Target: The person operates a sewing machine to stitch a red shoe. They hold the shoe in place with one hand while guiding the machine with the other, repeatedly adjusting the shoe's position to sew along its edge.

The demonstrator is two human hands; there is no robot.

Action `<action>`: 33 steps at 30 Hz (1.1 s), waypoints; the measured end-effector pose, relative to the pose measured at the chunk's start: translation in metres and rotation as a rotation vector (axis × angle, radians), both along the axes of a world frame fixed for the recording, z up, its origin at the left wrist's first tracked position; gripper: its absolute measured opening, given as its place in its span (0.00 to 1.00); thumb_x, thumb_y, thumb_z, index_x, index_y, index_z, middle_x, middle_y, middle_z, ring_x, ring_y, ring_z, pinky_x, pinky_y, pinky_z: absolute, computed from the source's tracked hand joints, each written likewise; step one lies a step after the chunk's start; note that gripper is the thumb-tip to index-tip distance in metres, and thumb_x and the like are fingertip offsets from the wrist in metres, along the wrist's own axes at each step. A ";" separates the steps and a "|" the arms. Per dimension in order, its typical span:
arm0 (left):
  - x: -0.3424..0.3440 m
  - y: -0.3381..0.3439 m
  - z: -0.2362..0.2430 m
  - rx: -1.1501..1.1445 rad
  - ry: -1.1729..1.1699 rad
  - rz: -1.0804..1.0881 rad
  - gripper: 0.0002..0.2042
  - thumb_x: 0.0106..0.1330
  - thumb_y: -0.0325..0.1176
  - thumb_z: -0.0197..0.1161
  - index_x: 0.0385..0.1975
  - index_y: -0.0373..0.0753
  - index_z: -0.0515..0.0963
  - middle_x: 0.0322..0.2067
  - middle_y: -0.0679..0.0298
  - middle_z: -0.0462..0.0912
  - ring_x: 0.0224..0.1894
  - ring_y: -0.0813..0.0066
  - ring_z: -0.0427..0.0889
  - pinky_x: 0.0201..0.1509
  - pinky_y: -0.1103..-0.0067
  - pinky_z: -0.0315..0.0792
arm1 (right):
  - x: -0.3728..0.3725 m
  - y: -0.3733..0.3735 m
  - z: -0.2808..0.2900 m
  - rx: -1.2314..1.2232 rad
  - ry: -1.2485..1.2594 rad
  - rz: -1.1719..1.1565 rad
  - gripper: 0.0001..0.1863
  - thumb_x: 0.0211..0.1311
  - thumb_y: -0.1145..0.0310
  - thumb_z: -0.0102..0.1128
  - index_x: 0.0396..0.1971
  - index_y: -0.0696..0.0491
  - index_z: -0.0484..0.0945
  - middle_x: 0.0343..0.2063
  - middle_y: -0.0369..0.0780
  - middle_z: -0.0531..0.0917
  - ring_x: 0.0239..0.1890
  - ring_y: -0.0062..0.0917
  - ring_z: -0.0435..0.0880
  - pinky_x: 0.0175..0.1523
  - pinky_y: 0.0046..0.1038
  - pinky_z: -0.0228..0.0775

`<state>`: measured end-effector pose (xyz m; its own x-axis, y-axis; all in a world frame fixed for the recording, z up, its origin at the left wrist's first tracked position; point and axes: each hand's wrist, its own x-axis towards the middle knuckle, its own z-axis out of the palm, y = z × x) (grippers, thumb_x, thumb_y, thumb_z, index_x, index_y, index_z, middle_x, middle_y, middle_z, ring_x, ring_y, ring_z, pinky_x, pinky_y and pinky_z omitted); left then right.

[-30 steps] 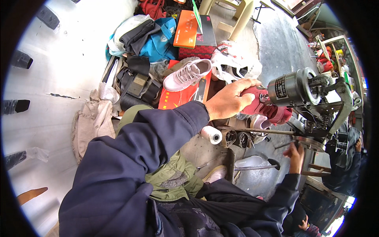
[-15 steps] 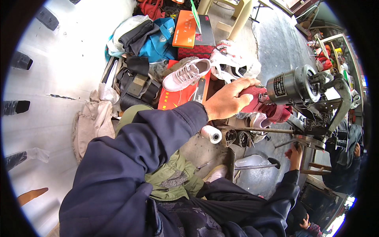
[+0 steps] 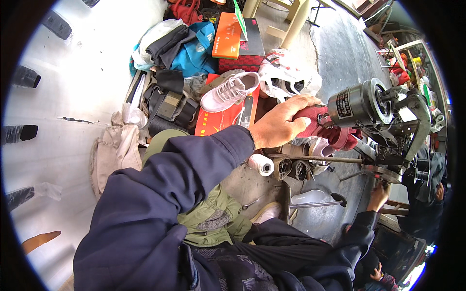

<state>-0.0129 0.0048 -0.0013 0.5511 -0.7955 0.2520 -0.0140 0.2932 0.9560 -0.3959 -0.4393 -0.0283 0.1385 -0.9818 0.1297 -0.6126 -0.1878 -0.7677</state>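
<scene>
My left hand (image 3: 277,124) grips the near end of a dark red shoe (image 3: 315,122), fingers over its top and thumb along its side. The shoe lies under the head of a dark metal shoe-stitching machine (image 3: 358,103), its other end partly hidden by the machine. My right hand (image 3: 378,197) is closed at the underside of the machine's hand wheel (image 3: 382,174); its fingertips are partly hidden there. Below my left wrist lies a cone of white thread (image 3: 261,165). A pale pink sneaker (image 3: 230,92) rests on a red box (image 3: 216,121) beyond my left forearm.
Two round tins (image 3: 282,169) stand under the machine's long metal rod (image 3: 315,158). A bag of clothes (image 3: 199,48), an orange box (image 3: 226,36) and a white plastic bag (image 3: 290,72) lie farther off. Another person's hand (image 3: 376,272) shows at lower right.
My right hand has moved up and slightly right with the wheel. My left hand and the shoe stay almost in place.
</scene>
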 end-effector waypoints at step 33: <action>0.002 -0.005 0.024 0.180 -0.106 0.045 0.18 0.72 0.30 0.52 0.59 0.32 0.70 0.53 0.56 0.80 0.57 0.72 0.75 0.65 0.76 0.65 | 0.145 0.250 0.140 0.713 -0.547 0.756 0.22 0.74 0.56 0.54 0.45 0.63 0.81 0.29 0.39 0.84 0.27 0.23 0.83 0.36 0.24 0.74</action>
